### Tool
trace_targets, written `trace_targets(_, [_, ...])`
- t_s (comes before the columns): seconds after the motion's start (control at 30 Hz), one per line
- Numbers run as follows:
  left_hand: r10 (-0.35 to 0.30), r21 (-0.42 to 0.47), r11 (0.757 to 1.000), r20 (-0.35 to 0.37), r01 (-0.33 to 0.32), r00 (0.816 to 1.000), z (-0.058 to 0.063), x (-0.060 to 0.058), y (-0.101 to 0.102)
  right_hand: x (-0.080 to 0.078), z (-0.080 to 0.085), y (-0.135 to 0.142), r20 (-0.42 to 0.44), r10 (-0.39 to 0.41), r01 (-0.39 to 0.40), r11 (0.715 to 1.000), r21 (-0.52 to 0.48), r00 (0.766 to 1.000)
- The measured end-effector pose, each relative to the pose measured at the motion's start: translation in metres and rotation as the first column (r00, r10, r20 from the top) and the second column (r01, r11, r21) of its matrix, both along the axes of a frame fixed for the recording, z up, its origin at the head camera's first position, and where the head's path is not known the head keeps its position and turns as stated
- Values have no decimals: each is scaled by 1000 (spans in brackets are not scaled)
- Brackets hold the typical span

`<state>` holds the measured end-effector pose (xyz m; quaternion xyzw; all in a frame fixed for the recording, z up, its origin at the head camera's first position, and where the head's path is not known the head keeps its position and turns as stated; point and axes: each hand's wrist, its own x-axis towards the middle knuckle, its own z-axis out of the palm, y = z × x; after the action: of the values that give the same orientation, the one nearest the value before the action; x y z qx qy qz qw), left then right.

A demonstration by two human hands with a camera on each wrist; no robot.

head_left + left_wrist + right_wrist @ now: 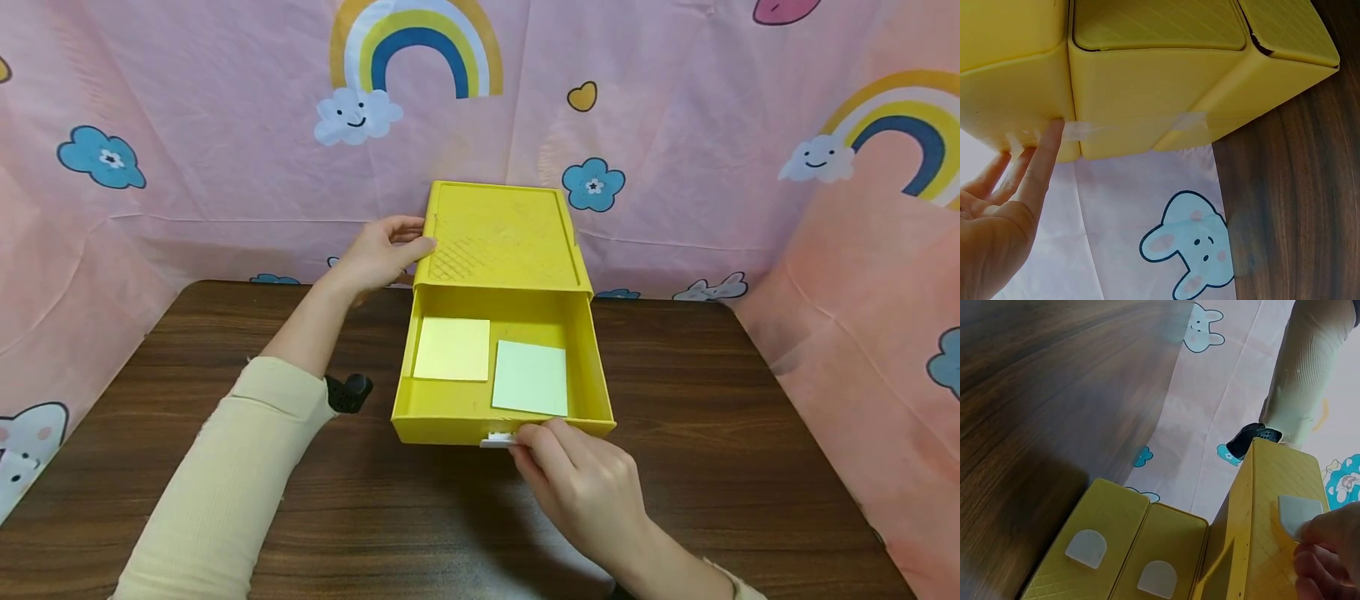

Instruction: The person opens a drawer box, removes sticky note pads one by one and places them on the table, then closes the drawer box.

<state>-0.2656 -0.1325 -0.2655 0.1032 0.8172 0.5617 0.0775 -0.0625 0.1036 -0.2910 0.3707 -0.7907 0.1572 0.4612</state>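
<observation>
A yellow drawer cabinet (pixel 504 237) stands at the back of the table, its top drawer (pixel 442 431) pulled well out. Inside lie a pale yellow square paper pad (pixel 452 350) on the left and a pale green one (pixel 529 379) on the right. My left hand (pixel 384 257) rests against the cabinet's left side, its thumb at the top edge; the left wrist view shows long, fairly straight fingers (pixel 1044 162) touching the wall. With thumb and fingers, my right hand (pixel 585 487) pinches the white handle (pixel 1300 514) on the drawer's front.
Below the pulled-out drawer, the right wrist view shows two closed drawers with white handles (pixel 1086 548). Clear tape (pixel 1141 125) runs along the cabinet's side. The dark wooden table (pixel 697 433) is bordered by a pink patterned cloth (pixel 675 100) behind and at the sides.
</observation>
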Motion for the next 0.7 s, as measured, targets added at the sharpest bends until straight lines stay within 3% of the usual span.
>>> trace_targets(0.7, [4, 1, 1000, 2, -4, 1000, 0, 0, 1, 12, -3, 3, -2, 10, -10, 1000, 21, 1000])
